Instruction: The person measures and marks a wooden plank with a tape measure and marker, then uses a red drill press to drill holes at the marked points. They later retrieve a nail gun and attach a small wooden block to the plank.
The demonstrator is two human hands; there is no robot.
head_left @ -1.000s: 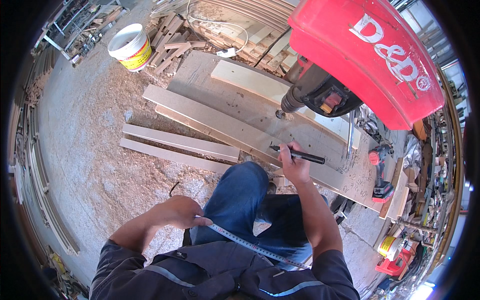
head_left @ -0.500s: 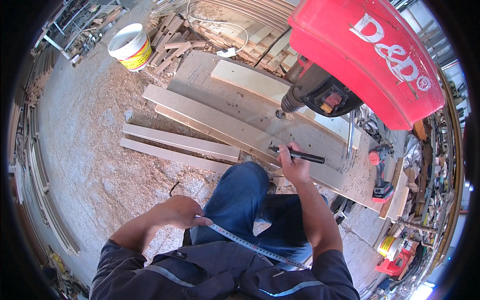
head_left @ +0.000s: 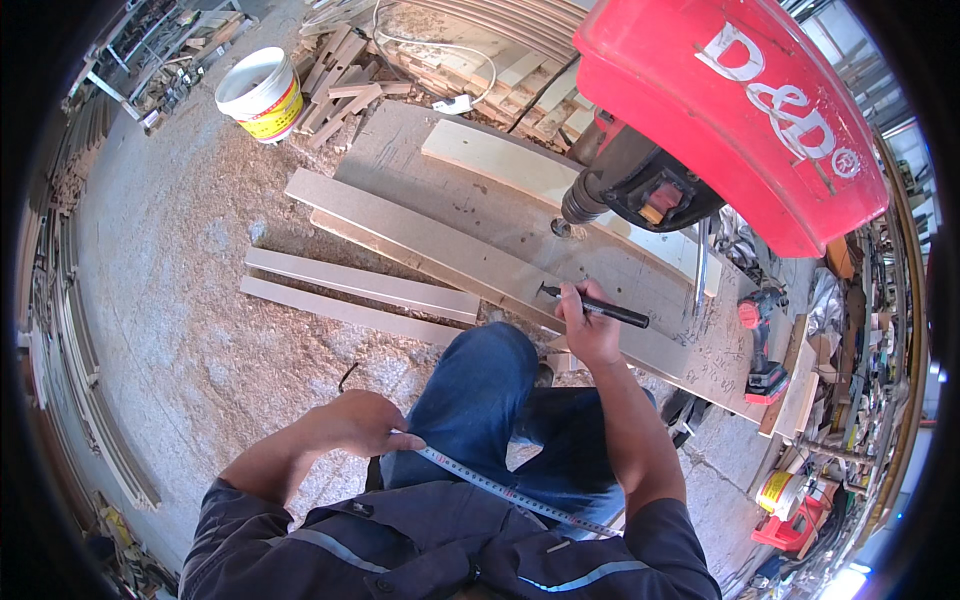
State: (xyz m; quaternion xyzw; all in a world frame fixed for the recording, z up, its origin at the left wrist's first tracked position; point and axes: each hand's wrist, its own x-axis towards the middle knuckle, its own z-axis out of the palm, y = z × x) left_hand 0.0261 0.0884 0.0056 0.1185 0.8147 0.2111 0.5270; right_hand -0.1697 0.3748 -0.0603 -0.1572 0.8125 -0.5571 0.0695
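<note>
The right hand [head_left: 592, 328] grips the pen [head_left: 622, 313] near its tip, over the long board [head_left: 430, 241], perhaps to hold it steady. The left hand [head_left: 362, 424] pinches the tape [head_left: 497, 488], I think so it lies straight across the lap [head_left: 470, 395].

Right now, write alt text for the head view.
A person's right hand holds a black marker at a long board; the left hand holds an extended measuring tape. A red drill press fills the upper right.
</note>
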